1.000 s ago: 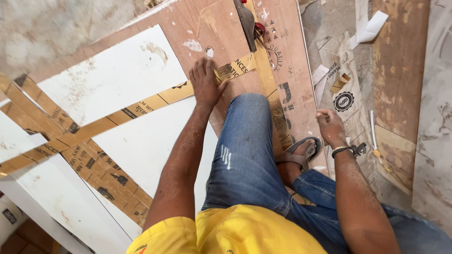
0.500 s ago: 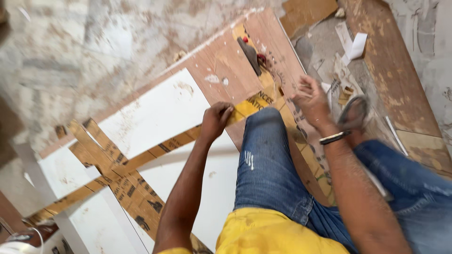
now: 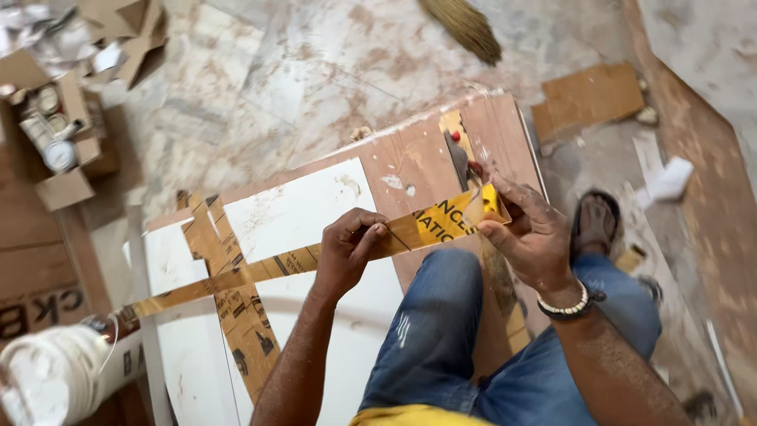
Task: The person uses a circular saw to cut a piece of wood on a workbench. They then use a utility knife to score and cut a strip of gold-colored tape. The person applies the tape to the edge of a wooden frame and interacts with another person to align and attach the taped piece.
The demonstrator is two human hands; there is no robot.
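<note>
Now lifted off the board where it lay flat a moment ago, the brown printed tape strip (image 3: 430, 229) is pinched between left hand (image 3: 347, 251) and right hand (image 3: 530, 237), freeing its right end. Beneath, the white-faced plywood panel (image 3: 292, 209) ends near the far broom (image 3: 465, 28); open stone floor (image 3: 260, 87) lies far left.

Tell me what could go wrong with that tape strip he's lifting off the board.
1. The tape strip is pulled up between the left hand and right hand; it may tear or fold onto itself.
2. The knee rests on the white panel, which might shift or crack.
</note>
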